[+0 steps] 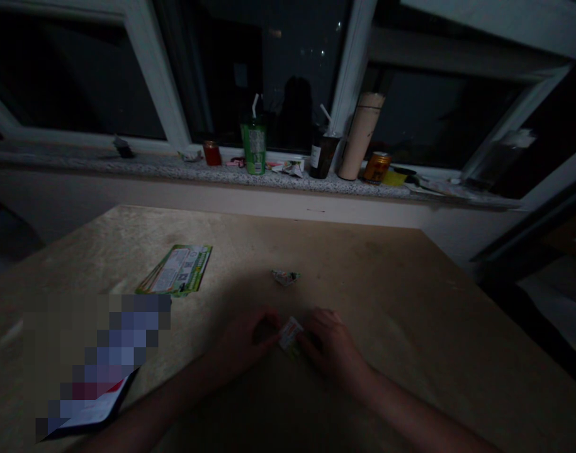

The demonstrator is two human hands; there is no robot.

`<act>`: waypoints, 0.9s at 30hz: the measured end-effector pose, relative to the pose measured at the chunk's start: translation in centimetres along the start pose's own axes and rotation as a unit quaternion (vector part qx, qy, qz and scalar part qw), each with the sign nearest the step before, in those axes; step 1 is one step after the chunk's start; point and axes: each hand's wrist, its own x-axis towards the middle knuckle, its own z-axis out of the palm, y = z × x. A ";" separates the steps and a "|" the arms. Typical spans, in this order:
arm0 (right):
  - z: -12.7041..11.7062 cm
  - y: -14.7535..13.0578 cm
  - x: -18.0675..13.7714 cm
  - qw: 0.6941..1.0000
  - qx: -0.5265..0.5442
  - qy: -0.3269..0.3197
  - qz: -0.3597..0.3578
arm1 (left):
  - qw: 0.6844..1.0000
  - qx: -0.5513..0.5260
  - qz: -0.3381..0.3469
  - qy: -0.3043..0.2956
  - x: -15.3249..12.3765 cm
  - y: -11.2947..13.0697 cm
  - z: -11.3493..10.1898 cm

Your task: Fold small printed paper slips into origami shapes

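A small piece of printed paper [291, 333], white with red print and a green lower end, lies between my hands low over the wooden table. It looks folded, though the dim light blurs its layers. My left hand [245, 336] pinches its left edge, thumb and forefinger curved into a ring. On the opposite edge, the thumb and curled fingers of my right hand [332, 343] close on the paper. Just beyond them sits a small folded paper piece [286, 277] with pointed ends. To the left rests a fanned stack of green-and-white printed sheets [181, 270].
A lit phone or tablet [96, 406], partly pixelated, lies by my left forearm. Along the granite windowsill [165, 167] stand a green cup [254, 148], a dark cup [321, 157], a pink flask [362, 135], an orange can [376, 168] and a red jar [212, 154].
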 end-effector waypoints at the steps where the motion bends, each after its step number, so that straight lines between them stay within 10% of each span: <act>1: 0.0 0.0 0.0 1.000 -0.023 -0.005 0.002 | 1.000 0.012 0.002 0.002 0.0 -0.1 0.1; 14: 0.0 0.2 0.2 0.984 -0.176 -0.023 -0.029 | 0.990 0.106 0.096 -0.015 0.0 -0.9 0.5; 27: -0.6 1.6 0.3 0.985 0.008 -0.089 -0.151 | 0.923 0.305 0.225 -0.073 -0.3 -0.1 0.1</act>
